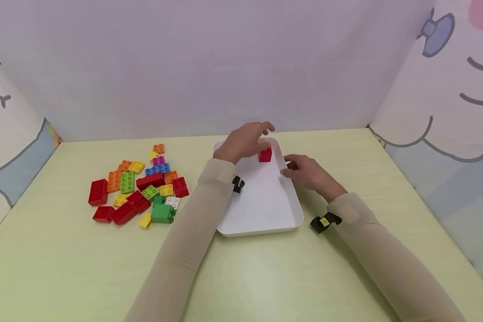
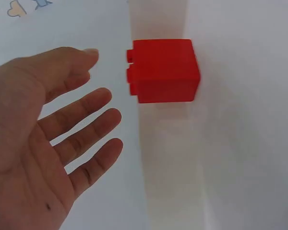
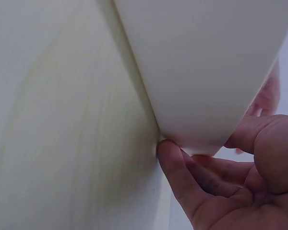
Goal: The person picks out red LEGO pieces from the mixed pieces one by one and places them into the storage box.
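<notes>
A white rectangular tray [image 1: 263, 205] lies on the table. Inside its far end rests a red toy building brick [image 1: 265, 155], turned on its side with studs facing sideways in the left wrist view. My left hand [image 1: 243, 141] hovers over the tray's far left part, close to the brick. Its fingers are loosely extended and apart from the brick, with nothing in the palm. At the tray's right side, my right hand [image 1: 307, 172] grips the edge, thumb over the rim and fingertips against the outer wall [image 3: 197, 72], low by the table.
Left of the tray lies a loose pile of toy bricks, among them a green brick [image 1: 163, 213], a blue brick [image 1: 158, 169] and a red brick [image 1: 98, 192]. A pale curtain [image 1: 185, 80] hangs behind the table [image 1: 257, 277].
</notes>
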The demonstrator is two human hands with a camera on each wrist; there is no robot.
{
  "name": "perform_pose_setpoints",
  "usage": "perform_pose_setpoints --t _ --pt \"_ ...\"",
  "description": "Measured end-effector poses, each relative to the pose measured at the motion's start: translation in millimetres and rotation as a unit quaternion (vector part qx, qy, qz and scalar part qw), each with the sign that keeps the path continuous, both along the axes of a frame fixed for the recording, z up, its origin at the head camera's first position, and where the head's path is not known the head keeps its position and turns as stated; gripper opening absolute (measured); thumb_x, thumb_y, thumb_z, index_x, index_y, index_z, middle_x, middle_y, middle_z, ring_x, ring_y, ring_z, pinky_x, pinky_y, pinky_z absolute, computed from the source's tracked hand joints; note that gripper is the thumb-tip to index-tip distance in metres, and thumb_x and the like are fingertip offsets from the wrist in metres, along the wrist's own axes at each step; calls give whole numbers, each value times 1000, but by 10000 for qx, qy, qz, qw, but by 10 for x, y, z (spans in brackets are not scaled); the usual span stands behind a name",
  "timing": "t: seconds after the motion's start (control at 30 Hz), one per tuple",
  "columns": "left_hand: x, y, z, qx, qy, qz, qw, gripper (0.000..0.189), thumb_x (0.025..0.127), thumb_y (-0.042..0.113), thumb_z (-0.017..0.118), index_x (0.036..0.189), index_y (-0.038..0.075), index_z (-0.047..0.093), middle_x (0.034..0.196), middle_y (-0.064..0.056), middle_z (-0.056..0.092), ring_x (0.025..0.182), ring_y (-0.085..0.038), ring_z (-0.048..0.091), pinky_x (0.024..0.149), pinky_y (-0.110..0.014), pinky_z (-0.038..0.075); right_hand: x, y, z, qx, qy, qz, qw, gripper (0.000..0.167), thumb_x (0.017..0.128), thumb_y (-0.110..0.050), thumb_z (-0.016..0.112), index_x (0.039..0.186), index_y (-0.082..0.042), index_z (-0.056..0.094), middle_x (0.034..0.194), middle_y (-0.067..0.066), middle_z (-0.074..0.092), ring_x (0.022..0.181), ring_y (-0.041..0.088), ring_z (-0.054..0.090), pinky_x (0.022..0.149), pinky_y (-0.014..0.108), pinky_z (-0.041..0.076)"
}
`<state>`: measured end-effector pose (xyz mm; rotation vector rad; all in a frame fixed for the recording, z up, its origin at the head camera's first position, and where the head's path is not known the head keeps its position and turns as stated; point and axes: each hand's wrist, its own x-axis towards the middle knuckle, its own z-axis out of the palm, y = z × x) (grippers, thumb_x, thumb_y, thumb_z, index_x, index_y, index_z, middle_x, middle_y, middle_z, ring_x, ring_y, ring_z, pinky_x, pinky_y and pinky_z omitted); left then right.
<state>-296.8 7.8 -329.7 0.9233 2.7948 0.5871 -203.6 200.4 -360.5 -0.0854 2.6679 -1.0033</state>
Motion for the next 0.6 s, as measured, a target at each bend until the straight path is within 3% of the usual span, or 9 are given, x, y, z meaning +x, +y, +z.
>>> perform_pose_setpoints --t 0.17,0.4,0.5,0.6 --pt "54 -216 277 515 287 216 9980 44 102 30 62 145 21 52 138 -2 59 126 -18 55 103 -36 47 -22 -24 -19 74 -6 -6 10000 51 103 -20 59 148 1 46 133 24 58 116 36 58 102 51 48" --pt "304 -574 797 1184 908 620 9869 49 102 45 57 146 24 52 142 1 57 130 -16 51 106 -33 45 -49 -42 -29 55 68 40 10000 50 103 -19 58 147 1 46 133 24 59 116 36 58 101 50 48" --pt "368 -667 901 1311 1114 644 9830 50 103 48 53 146 22 52 142 0 57 131 -16 51 107 -34 44 -58 -38 -36 69 115 46 9999 50 103 -19 58 147 1 47 133 24 59 116 36 59 101 50 48" --pt "380 -725 909 1375 1194 582 9815 51 104 49 51 146 21 52 142 -2 57 132 -18 50 109 -37 43 -61 -42 -56 77 53 19 10000 51 103 -20 58 148 1 46 134 24 58 117 36 58 101 50 48"
